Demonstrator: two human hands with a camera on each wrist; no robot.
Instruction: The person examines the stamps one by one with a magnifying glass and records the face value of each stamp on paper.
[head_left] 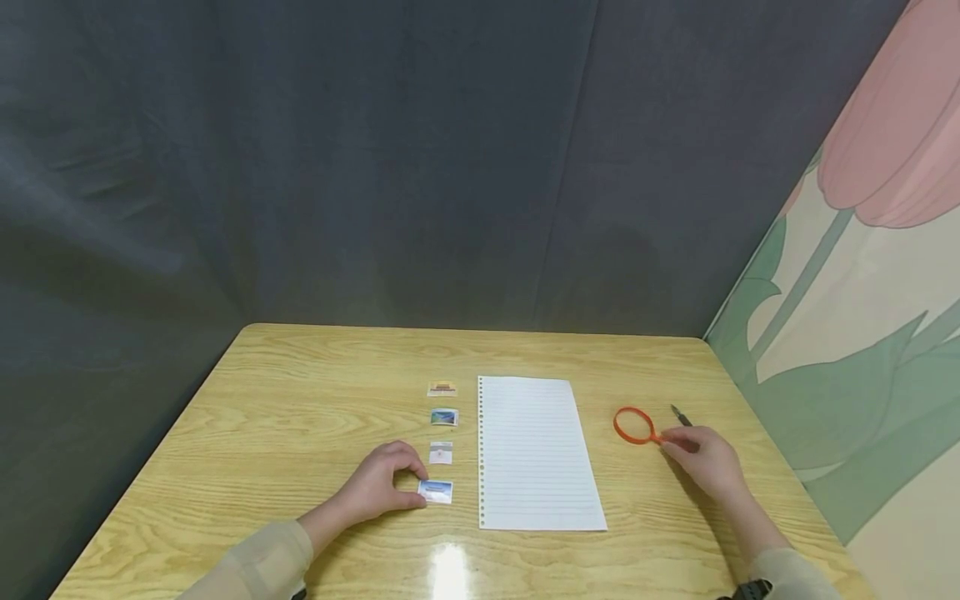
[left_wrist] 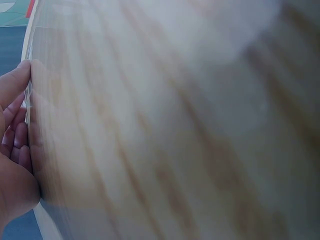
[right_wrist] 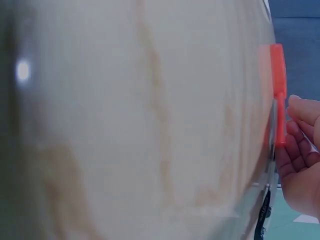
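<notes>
My left hand (head_left: 386, 482) is at the lowest of a column of small picture cards, its thumb and index finger at the left end of the blue-and-white card (head_left: 437, 492). In the left wrist view this hand (left_wrist: 14, 125) lies low at the table surface; the card is not seen there. My right hand (head_left: 703, 460) pinches the handle end of an orange magnifying glass (head_left: 617, 425), its ring pointing left. The right wrist view shows the orange handle (right_wrist: 280, 120) beside the fingertips of the hand (right_wrist: 302, 150).
Above the held card lie a grey-and-white card (head_left: 441, 452), a blue-green card (head_left: 444, 417) and a yellow-orange card (head_left: 442, 388). A lined sheet of paper (head_left: 536, 454) lies mid-table. A dark pen (head_left: 681, 415) is by the right hand. A dark curtain (head_left: 450, 167) hangs behind the wooden table (head_left: 300, 392).
</notes>
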